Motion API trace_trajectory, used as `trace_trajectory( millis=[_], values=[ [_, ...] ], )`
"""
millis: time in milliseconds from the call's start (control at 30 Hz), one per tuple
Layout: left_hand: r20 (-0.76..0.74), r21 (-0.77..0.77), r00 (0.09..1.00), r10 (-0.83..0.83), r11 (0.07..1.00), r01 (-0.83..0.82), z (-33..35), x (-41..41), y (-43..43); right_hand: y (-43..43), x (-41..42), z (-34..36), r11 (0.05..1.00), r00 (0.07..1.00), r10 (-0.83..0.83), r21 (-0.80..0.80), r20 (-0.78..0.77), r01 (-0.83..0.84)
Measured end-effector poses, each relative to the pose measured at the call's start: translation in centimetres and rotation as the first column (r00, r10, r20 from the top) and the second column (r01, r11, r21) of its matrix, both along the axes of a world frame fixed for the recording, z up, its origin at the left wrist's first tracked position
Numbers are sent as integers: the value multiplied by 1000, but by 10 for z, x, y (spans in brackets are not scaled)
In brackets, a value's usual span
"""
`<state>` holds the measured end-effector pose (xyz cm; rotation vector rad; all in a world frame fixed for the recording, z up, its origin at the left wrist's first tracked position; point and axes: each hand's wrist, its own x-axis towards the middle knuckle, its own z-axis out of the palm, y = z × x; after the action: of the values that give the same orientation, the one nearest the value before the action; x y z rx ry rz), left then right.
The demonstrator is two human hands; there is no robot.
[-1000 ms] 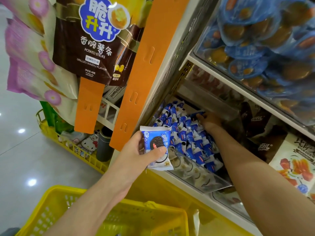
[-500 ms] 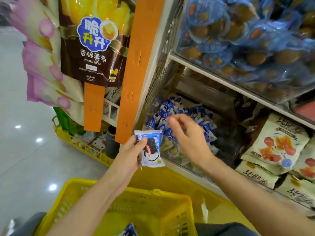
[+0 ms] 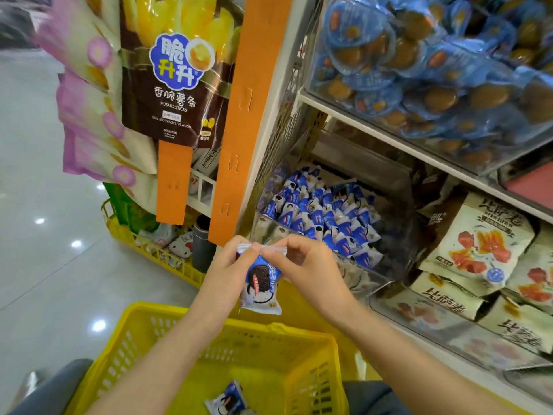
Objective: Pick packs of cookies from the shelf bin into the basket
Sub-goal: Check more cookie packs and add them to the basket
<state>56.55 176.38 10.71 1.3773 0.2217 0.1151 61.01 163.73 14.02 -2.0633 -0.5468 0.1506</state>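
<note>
While left hand [image 3: 228,272] and right hand [image 3: 309,269] pinch one cookie pack [image 3: 261,284], the basket [image 3: 299,333] holds another pack [image 3: 229,400].

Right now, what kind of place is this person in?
Most likely a shop's snack aisle: a shelf bin full of cookie packs, snack bags hanging on an orange strip, and a yellow basket below.

forearms [image 3: 167,339]: showing bare, going unsleeved all the way to the lower edge | left hand [image 3: 227,272]: showing bare | right hand [image 3: 309,272]: showing bare | legs: wearing smooth grey fabric [image 3: 57,387], possibly trousers, blurring at lower left, also showing darker at lower middle
</note>
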Motion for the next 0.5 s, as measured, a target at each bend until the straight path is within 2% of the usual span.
trace_trajectory(
  millis=[67, 133, 200, 233, 300, 367, 433, 500],
  values=[
    [-22, -73, 1000, -2, 997, 1, 1, 1, 1, 0, -1, 1, 993, 969, 52, -118, 241, -24],
    [-56, -135, 998, -32, 991, 24, 2, 1, 2, -1, -2, 2, 973, 889, 131, -230, 439, -30],
    [-59, -191, 995, -80, 979, 68, 1, 3, 5, -2, -2, 4, 966, 845, 159, -258, 511, -25],
    [-60, -216, 992, -113, 971, 98, 1, 3, 6, -2, -2, 4, 976, 858, 122, -216, 499, -13],
    [-85, -231, 981, -176, 961, 152, 3, 3, 8, 0, 0, 6, 997, 937, -37, -50, 348, 58],
    [-94, -209, 980, -175, 966, 152, 4, 3, 8, 0, 3, 9, 978, 981, -179, 116, 67, 171],
    [-70, -211, 994, -87, 975, 71, 6, 4, 7, -3, 7, 12, 944, 965, -205, 228, -163, 239],
    [-39, -250, 999, 27, 968, -36, 6, 5, 8, -6, 8, 15, 924, 933, -158, 286, -322, 255]
  ],
)
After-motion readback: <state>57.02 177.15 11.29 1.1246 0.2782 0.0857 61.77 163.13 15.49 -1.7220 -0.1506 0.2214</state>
